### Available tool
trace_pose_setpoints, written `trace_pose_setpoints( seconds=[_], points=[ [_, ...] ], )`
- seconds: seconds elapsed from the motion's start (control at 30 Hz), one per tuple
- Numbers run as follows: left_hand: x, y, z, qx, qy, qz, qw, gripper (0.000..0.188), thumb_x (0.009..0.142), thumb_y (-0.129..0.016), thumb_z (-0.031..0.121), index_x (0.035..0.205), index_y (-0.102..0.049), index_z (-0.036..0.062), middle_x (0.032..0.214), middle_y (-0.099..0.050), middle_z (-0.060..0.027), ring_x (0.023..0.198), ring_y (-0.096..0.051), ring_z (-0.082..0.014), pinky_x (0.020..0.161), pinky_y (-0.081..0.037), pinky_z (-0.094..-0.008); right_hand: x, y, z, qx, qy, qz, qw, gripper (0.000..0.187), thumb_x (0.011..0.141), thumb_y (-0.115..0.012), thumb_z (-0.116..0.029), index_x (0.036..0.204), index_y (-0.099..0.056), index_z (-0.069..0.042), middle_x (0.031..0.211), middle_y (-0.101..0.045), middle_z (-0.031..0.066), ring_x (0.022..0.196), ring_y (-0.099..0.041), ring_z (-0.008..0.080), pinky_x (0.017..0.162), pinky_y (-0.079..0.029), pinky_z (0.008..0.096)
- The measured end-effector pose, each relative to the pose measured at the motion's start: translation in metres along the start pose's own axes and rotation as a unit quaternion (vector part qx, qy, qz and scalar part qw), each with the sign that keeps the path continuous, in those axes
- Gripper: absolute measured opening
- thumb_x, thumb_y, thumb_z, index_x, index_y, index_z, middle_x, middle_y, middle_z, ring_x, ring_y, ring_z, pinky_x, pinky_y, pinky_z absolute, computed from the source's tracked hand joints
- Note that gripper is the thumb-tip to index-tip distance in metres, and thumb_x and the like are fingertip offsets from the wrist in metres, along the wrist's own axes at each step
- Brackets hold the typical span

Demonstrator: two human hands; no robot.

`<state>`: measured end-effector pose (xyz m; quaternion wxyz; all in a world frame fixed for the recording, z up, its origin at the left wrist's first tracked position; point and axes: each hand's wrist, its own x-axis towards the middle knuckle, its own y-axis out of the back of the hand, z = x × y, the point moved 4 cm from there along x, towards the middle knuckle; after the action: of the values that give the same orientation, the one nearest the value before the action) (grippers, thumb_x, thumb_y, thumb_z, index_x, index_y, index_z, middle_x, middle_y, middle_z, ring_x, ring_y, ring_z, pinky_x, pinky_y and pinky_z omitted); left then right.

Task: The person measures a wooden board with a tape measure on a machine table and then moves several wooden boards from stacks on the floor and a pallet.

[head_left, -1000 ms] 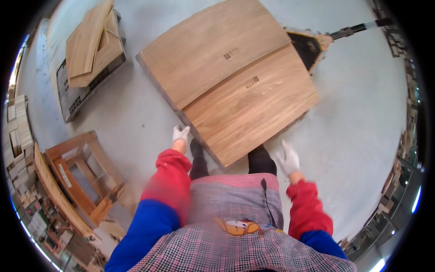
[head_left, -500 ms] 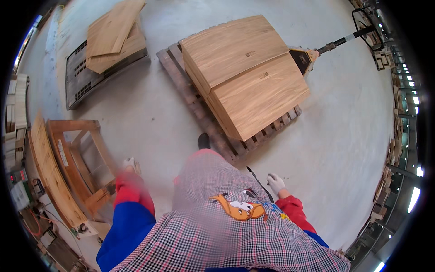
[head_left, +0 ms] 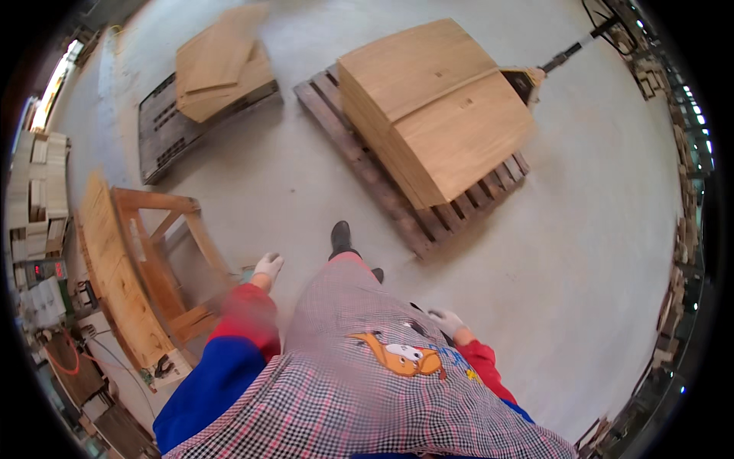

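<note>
My left hand (head_left: 268, 265), in a pale glove, hangs beside the wooden stand (head_left: 157, 200) with nothing visible in it; its fingers are loosely extended. My right hand (head_left: 446, 320), also gloved, is close to the front of my checked apron (head_left: 344, 314), fingers loose and a little blurred. Along its edge shows a thin dark strip (head_left: 449, 338), partly hidden; whether the hand touches it I cannot tell. Ahead, two side-by-side stacks of wood panels (head_left: 459, 145) rest on a slatted wooden pallet (head_left: 367, 176).
A pallet jack (head_left: 527, 83) stands at the far side of that pallet, its handle pointing right. Loose boards (head_left: 222, 65) lie on a dark pallet (head_left: 157, 126) at far left. Stacked pale wood (head_left: 46, 183) lines the left edge, with a cable (head_left: 73, 356) below it.
My body has stepped forward, and a second shoe shows. My left hand has swung forward and right; my right hand has come in toward the apron. The pallets now appear further right.
</note>
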<state>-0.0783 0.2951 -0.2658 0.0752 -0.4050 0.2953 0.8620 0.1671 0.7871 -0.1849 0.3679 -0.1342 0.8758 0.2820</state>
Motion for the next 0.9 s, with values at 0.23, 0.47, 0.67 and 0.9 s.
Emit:
trace_pose_setpoints(
  seconds=[0.23, 0.47, 0.67, 0.9],
  points=[
    [0.027, 0.025, -0.010, 0.046, -0.052, -0.053, 0.996, 0.041, 0.085, -0.057, 0.029, 0.117, -0.053, 0.0046, 0.094, -0.063, -0.0076, 0.075, -0.058, -0.0149, 0.070, -0.047, -0.0291, 0.013, -0.021, 0.000, 0.050, -0.114, 0.026, 0.992, 0.042, 0.083, -0.051, -0.032, 0.110, -0.057, 0.000, 0.108, -0.059, 0.0195, 0.105, -0.054, 0.0306, 0.089, -0.041, 0.0333],
    [0.040, 0.100, -0.035, 0.144, -0.038, -0.110, 0.983, 0.044, 0.082, -0.055, 0.031, 0.116, -0.055, 0.0033, 0.109, -0.060, -0.0158, 0.100, -0.057, -0.0270, 0.087, -0.044, -0.0340, 0.147, -0.012, -0.087, 0.037, -0.101, 0.008, 0.994, 0.042, 0.083, -0.049, -0.033, 0.109, -0.057, -0.001, 0.108, -0.059, 0.0184, 0.104, -0.055, 0.0299, 0.089, -0.041, 0.0332],
    [0.115, 0.223, -0.031, 0.021, 0.023, 0.058, 0.998, 0.042, 0.083, -0.055, 0.028, 0.116, -0.054, 0.0026, 0.106, -0.061, -0.0118, 0.091, -0.058, -0.0208, 0.078, -0.046, -0.0301, 0.248, 0.015, -0.318, -0.081, 0.008, 0.025, 0.996, 0.040, 0.083, -0.048, -0.032, 0.110, -0.056, -0.004, 0.106, -0.058, 0.0203, 0.101, -0.056, 0.0321, 0.086, -0.043, 0.0349],
    [0.216, 0.264, 0.059, -0.258, 0.032, 0.084, 0.962, 0.038, 0.086, -0.054, 0.021, 0.120, -0.050, 0.0042, 0.099, -0.060, -0.0039, 0.072, -0.054, -0.0107, 0.062, -0.044, -0.0243, 0.365, 0.054, -0.384, -0.094, -0.022, -0.074, 0.993, 0.040, 0.084, -0.050, -0.030, 0.114, -0.054, -0.004, 0.109, -0.059, 0.0159, 0.104, -0.056, 0.0272, 0.088, -0.043, 0.0328]
  ],
)
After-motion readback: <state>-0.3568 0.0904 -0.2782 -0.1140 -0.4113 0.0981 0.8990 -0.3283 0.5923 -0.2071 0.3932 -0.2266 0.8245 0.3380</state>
